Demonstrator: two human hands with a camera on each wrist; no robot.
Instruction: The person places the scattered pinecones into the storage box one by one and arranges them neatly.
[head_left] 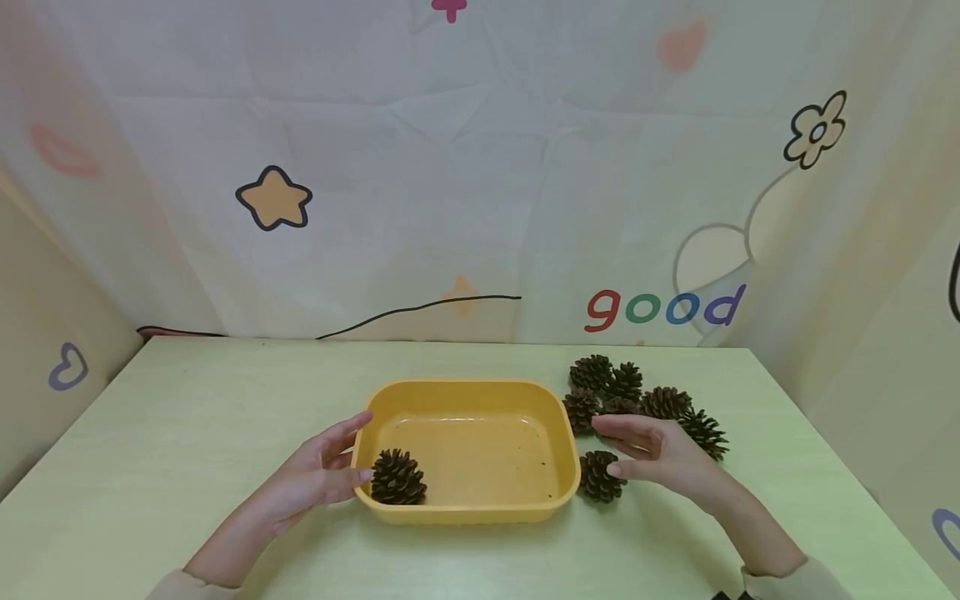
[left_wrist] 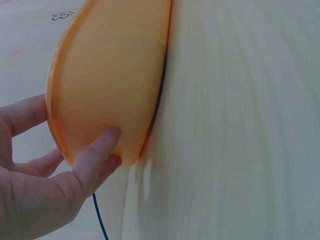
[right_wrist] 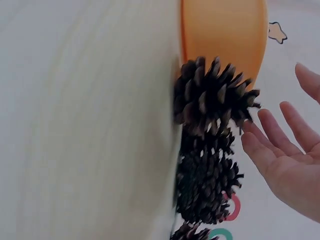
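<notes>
A yellow plastic tub [head_left: 480, 508] stands on the table with one brown pine cone [head_left: 397, 477] in its near left corner. My left hand [head_left: 311, 475] is at the tub's left end, its spread fingertips touching the outer wall and rim; the left wrist view shows these fingertips [left_wrist: 111, 134] against the wall. Just right of the tub sits another pine cone [head_left: 597, 483]. My right hand [head_left: 667, 454] hovers beside and above it with fingers apart, nothing held. In the right wrist view, the fingertips are close to that upright pine cone [right_wrist: 212, 95].
Several more pine cones [head_left: 663, 402] lie in a cluster behind the right hand, partly hidden by it. The pale wooden table [head_left: 225, 400] meets a patterned cloth backdrop [head_left: 420, 208] at its back edge, and cloth also hangs at both sides.
</notes>
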